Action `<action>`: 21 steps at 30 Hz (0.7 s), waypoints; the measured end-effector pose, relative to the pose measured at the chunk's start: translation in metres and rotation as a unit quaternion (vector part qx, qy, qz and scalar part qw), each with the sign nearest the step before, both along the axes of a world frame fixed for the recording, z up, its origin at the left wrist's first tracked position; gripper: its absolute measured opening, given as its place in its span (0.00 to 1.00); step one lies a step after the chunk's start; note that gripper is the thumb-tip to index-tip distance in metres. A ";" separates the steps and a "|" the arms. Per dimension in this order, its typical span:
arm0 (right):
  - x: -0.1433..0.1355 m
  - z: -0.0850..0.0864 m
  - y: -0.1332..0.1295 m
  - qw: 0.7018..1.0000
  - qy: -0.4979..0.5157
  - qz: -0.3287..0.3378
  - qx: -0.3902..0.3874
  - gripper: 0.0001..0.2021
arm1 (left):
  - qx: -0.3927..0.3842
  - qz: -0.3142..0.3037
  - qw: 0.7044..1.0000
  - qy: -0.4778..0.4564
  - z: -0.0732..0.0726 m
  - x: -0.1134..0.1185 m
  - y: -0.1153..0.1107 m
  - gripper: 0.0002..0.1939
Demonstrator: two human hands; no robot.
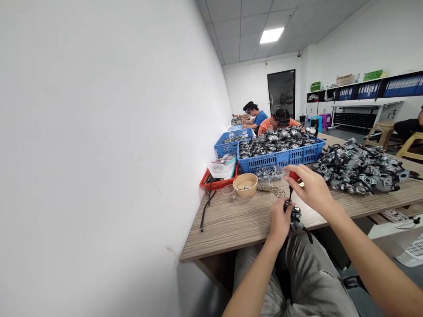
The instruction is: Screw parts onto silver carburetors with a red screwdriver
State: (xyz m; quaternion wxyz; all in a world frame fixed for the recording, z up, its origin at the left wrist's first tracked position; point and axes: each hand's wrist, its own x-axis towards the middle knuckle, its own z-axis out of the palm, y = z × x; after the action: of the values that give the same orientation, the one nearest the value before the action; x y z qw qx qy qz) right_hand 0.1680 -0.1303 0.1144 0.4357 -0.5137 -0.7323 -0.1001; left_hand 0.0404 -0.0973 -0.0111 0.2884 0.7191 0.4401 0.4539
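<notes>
My right hand is closed around the red handle of a screwdriver. Its dark shaft points straight down onto a small metal carburetor at the table's front edge. Gripping that carburetor from the left is my left hand, thumb and fingers near the screwdriver's tip. A short black hose hangs from the part over the edge. The tip itself and any screw under it are too small to make out. Behind my hands, loose brass-coloured screws lie scattered on the wooden table.
A blue crate full of carburetors stands behind, with a carburetor heap at right. Left are a tan bowl, a clear cup, a red basket and a clear tray. Two people sit farther back; a white wall borders the left.
</notes>
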 end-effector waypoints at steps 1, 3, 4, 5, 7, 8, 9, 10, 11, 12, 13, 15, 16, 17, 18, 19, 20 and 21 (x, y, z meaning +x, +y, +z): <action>0.001 -0.001 0.000 1.000 0.024 0.017 -0.010 0.17 | 0.001 0.002 1.000 0.002 0.000 0.000 0.000 0.05; 0.004 -0.002 0.001 0.995 0.061 0.065 -0.036 0.19 | 0.002 0.006 1.000 0.007 0.000 0.000 -0.001 0.05; 0.005 -0.002 0.002 0.994 0.067 0.075 -0.044 0.20 | 0.003 0.007 1.000 0.009 0.001 0.000 -0.001 0.05; 0.006 -0.002 0.003 0.994 0.065 0.070 -0.043 0.19 | 0.003 0.007 1.000 0.011 0.001 0.001 -0.002 0.05; 0.008 -0.002 0.004 0.998 0.052 0.036 -0.026 0.18 | 0.006 0.005 1.000 0.014 0.001 0.001 -0.002 0.05; 0.008 -0.002 0.004 0.998 0.048 0.021 -0.017 0.17 | 0.007 0.004 1.000 0.016 0.001 0.001 -0.002 0.05; 0.009 -0.002 0.003 0.999 0.049 0.018 -0.014 0.18 | 0.008 0.004 1.000 0.017 0.002 0.002 -0.002 0.05; 0.009 -0.002 0.002 0.998 0.052 0.027 -0.017 0.18 | 0.008 0.005 1.000 0.018 0.002 0.002 -0.003 0.06; 0.009 -0.002 0.001 0.997 0.055 0.042 -0.023 0.20 | 0.008 0.006 1.000 0.020 0.002 0.002 -0.003 0.06; 0.010 -0.002 0.000 0.996 0.055 0.056 -0.030 0.21 | 0.008 0.008 1.000 0.022 0.003 0.002 -0.003 0.06; 0.011 -0.002 -0.001 0.996 0.049 0.063 -0.032 0.21 | 0.007 0.009 1.000 0.023 0.003 0.002 -0.003 0.06; 0.013 -0.004 -0.004 0.998 0.036 0.042 -0.014 0.19 | 0.009 0.010 1.000 0.026 0.003 0.002 -0.004 0.06; 0.014 -0.005 -0.005 0.999 0.033 0.019 0.003 0.18 | 0.010 0.009 1.000 0.026 0.004 0.002 -0.004 0.06; 0.015 -0.007 -0.006 0.999 0.034 -0.006 0.020 0.16 | 0.011 0.010 1.000 0.027 0.004 0.001 -0.004 0.06; 0.016 -0.008 -0.008 0.998 0.039 -0.025 0.032 0.16 | 0.012 0.010 0.999 0.028 0.004 0.001 -0.004 0.05; 0.017 -0.009 -0.009 0.998 0.046 -0.034 0.034 0.16 | 0.012 0.011 0.999 0.028 0.005 0.001 -0.004 0.05; 0.017 -0.011 -0.010 0.998 0.053 -0.032 0.027 0.17 | 0.012 0.012 0.999 0.030 0.005 0.001 -0.005 0.05; 0.018 -0.011 -0.011 0.998 0.060 -0.018 0.014 0.18 | 0.013 0.012 0.999 0.031 0.006 0.001 -0.005 0.05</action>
State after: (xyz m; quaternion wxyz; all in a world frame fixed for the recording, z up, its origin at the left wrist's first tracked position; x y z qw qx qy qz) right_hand 0.1859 -0.1413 0.1029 0.4838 -0.5254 -0.6944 -0.0872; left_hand 0.0410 -0.1021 -0.0055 0.2599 0.7315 0.4515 0.4399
